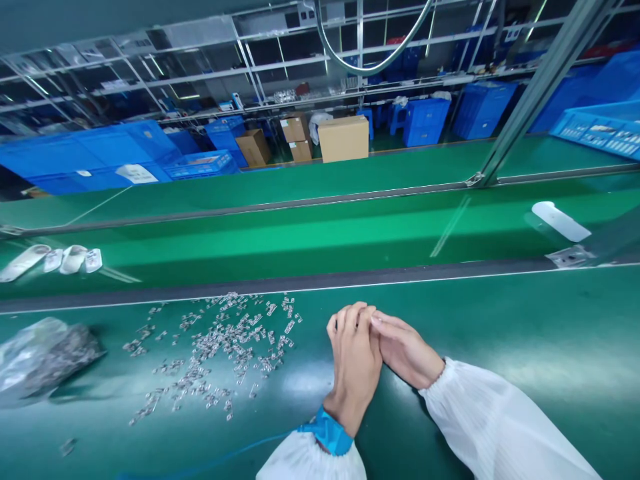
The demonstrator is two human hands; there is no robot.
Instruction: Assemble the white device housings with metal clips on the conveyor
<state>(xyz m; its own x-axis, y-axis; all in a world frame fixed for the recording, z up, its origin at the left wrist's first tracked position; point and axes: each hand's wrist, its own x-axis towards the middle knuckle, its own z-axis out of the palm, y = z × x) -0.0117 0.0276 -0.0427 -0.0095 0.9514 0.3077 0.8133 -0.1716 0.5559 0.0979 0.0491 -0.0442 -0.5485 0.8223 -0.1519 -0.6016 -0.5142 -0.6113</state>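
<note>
Metal clips scattered beside left hand | right hand touching it | fingers curled together, held item hidden

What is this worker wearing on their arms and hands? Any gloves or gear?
No gloves: both the left hand and right hand are bare. Each arm is in a loose white sleeve gathered at the cuff. The left wrist carries a blue wrist strap, with a thin blue cord trailing from it across the green bench.
</note>
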